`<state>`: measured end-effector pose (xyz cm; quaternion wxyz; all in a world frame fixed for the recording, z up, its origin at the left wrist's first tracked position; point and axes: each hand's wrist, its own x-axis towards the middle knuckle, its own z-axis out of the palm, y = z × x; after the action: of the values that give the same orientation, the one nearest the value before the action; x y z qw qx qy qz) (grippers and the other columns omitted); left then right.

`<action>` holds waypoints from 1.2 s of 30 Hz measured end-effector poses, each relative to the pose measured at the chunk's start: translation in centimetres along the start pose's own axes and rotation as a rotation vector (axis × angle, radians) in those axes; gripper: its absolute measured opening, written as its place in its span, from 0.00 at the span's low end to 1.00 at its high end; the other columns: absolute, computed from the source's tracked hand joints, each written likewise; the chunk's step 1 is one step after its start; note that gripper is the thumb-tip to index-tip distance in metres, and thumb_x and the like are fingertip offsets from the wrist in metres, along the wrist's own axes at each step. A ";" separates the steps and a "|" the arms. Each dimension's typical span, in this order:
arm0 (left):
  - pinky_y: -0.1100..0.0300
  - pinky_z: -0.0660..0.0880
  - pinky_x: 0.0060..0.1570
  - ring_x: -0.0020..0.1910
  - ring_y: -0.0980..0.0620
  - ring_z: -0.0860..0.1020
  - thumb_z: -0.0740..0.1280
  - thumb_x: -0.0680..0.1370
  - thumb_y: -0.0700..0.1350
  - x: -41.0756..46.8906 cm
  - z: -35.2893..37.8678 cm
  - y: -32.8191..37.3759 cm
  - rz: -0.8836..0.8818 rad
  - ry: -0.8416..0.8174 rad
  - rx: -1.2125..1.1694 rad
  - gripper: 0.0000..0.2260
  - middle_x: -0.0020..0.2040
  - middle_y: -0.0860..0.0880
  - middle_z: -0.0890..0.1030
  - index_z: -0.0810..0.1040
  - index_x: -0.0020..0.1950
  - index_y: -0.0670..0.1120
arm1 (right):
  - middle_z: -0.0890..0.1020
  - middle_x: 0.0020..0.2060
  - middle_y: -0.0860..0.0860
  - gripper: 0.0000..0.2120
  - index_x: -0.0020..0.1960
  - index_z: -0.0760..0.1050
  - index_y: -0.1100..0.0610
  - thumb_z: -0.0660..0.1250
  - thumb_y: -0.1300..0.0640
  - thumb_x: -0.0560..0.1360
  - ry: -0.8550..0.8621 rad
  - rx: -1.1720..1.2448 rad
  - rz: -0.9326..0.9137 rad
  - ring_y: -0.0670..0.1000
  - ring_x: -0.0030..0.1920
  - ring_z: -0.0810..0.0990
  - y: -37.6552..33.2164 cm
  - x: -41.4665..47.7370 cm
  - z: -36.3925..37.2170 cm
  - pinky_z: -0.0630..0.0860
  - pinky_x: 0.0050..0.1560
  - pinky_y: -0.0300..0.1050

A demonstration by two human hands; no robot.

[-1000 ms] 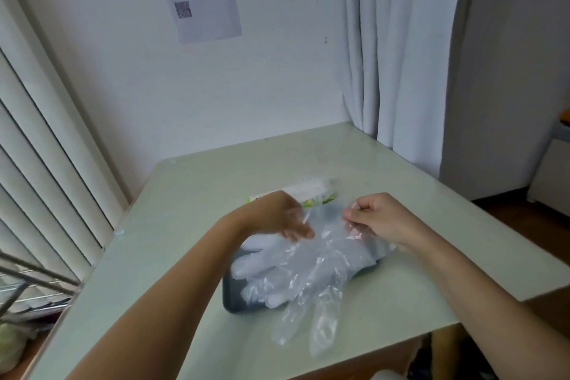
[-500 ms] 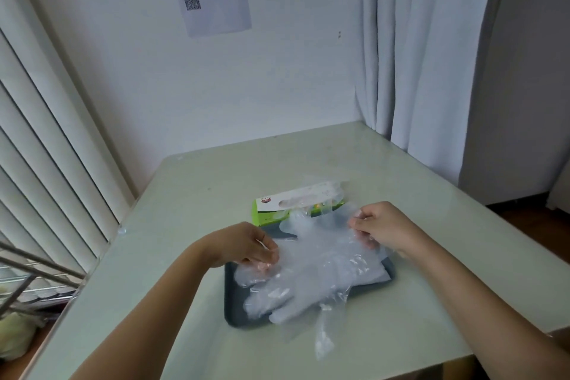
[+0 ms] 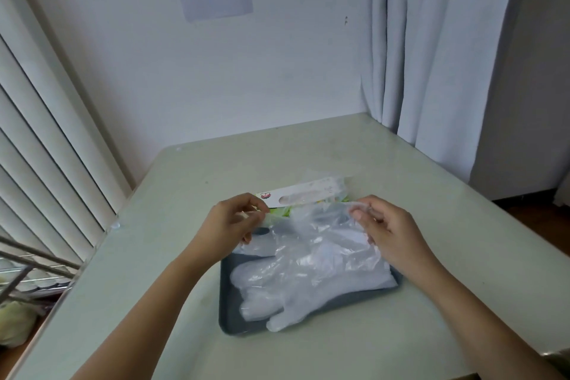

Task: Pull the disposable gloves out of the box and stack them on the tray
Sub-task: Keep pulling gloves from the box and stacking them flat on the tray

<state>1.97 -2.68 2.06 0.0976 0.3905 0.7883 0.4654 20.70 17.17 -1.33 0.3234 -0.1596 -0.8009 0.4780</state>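
A thin clear glove (image 3: 317, 225) hangs stretched between the two hands just above the far side of the tray (image 3: 228, 318). The left hand (image 3: 229, 224) pinches one edge with curled fingers, and the right hand (image 3: 385, 231) pinches the opposite edge. Under it, a stack of gloves (image 3: 296, 290) already lies on the dark tray, with one fingertip spilling over the near rim. The box (image 3: 302, 194) sits just behind the tray on the desk (image 3: 185, 182), with more film poking from its slot. The task looks partly done: this glove has yet to be laid down, and more appear to remain in the box. A pale curtain (image 3: 431, 55) hangs to the right.
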 end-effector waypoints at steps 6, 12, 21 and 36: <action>0.65 0.72 0.25 0.21 0.54 0.71 0.68 0.77 0.37 1.4 -1.4 0.8 -0.270 -0.065 -0.073 0.03 0.28 0.47 0.77 0.80 0.45 0.39 | 0.69 0.21 0.46 0.06 0.47 0.80 0.55 0.66 0.54 0.78 -0.146 0.143 0.310 0.46 0.23 0.65 0.1 1.3 -0.2 0.61 0.21 0.36; 0.65 0.72 0.25 0.21 0.55 0.70 0.70 0.75 0.38 3.8 0.4 -0.9 -0.492 -0.195 0.081 0.06 0.26 0.48 0.76 0.79 0.38 0.40 | 0.70 0.19 0.46 0.09 0.40 0.76 0.57 0.65 0.58 0.78 -0.184 -0.059 0.455 0.46 0.21 0.65 2.0 2.2 0.6 0.61 0.23 0.35; 0.59 0.68 0.60 0.64 0.47 0.72 0.67 0.77 0.50 1.8 3.1 0.8 -0.107 -0.045 0.659 0.25 0.68 0.46 0.71 0.66 0.72 0.47 | 0.75 0.28 0.51 0.11 0.36 0.68 0.58 0.62 0.59 0.77 -0.136 -0.406 0.380 0.46 0.24 0.72 2.2 1.4 0.5 0.66 0.22 0.32; 0.57 0.37 0.73 0.77 0.54 0.37 0.46 0.83 0.59 -5.5 8.9 1.3 0.016 -0.678 0.698 0.29 0.79 0.50 0.38 0.39 0.79 0.50 | 0.82 0.45 0.57 0.11 0.49 0.79 0.62 0.63 0.56 0.76 -0.250 -0.601 0.357 0.54 0.40 0.78 1.3 1.5 0.9 0.72 0.35 0.42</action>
<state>11.00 -0.42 -2.89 0.2084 0.5354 0.8182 0.0206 18.90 18.00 -2.19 0.0732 -0.3250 -0.8984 0.2863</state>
